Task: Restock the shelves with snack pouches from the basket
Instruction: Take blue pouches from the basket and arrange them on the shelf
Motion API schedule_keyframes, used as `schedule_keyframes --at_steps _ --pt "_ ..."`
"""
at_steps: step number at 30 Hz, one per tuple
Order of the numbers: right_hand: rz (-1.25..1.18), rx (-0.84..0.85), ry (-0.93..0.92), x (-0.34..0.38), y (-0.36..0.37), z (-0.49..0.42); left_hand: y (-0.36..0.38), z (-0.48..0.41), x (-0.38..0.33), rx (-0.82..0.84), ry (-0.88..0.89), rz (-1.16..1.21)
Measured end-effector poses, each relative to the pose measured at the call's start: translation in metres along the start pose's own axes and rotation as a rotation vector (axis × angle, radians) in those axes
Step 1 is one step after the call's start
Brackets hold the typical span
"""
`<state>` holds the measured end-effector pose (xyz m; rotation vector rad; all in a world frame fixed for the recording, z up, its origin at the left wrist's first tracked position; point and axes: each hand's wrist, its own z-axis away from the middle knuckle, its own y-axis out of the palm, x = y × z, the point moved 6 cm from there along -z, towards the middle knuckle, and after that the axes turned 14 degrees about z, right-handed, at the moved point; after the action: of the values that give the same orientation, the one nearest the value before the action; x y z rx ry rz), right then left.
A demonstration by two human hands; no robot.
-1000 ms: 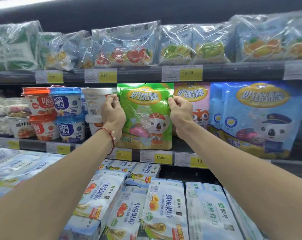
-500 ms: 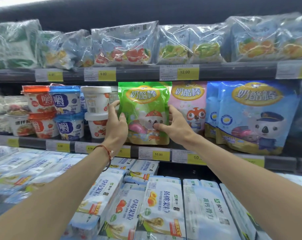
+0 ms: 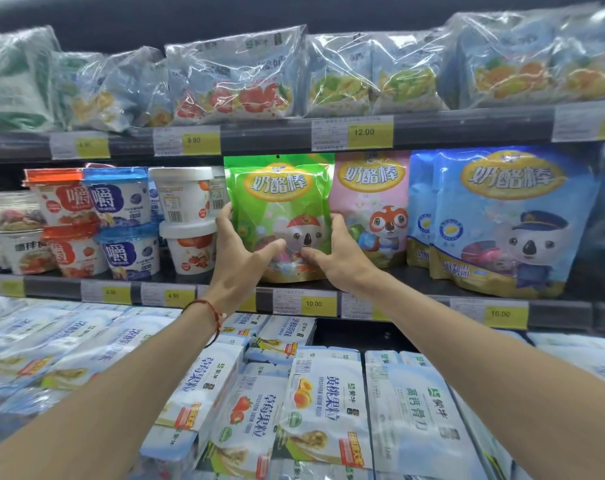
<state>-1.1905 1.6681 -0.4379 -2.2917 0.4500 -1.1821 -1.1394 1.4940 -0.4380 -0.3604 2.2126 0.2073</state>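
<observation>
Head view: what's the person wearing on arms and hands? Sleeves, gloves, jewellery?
No sleeves show: left forearm and right forearm are bare to the frame edge. No gloves on left hand or right hand. The left wrist carries a thin red cord bracelet with a small pale bead. No watch or rings show.

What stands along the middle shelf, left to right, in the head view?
Red-lidded cups → blue-lidded cups → white tubs → green pouch, gripped between left hand and right hand → pink pouch → blue pouches.
</observation>
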Motion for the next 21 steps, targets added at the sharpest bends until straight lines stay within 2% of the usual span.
schedule_keyframes --at_steps 4,7,11,13,17,21 --pt "0.053 -0.049 -0.014 0.002 -0.005 0.008 -0.003 0.009 -0.002 -0.019 0.07 -0.141" --pt "0.144 -0.072 -0.026 0.002 -0.005 0.011 -0.002 0.014 -0.007 -0.132 0.134 -0.303" --pt "0.203 -0.086 -0.032 -0.002 -0.013 0.017 0.007 0.018 -0.008 -0.193 0.117 -0.394" --pt "0.255 -0.155 -0.023 -0.006 -0.021 0.021 0.012 0.016 -0.006 -0.186 0.095 -0.444" --pt "0.69 -0.392 -0.035 -0.009 -0.049 0.029 0.014 0.003 0.002 -0.176 0.04 -0.561" --pt "0.998 -0.326 -0.029 -0.013 -0.056 0.018 0.018 -0.008 0.008 -0.16 0.029 -0.596"
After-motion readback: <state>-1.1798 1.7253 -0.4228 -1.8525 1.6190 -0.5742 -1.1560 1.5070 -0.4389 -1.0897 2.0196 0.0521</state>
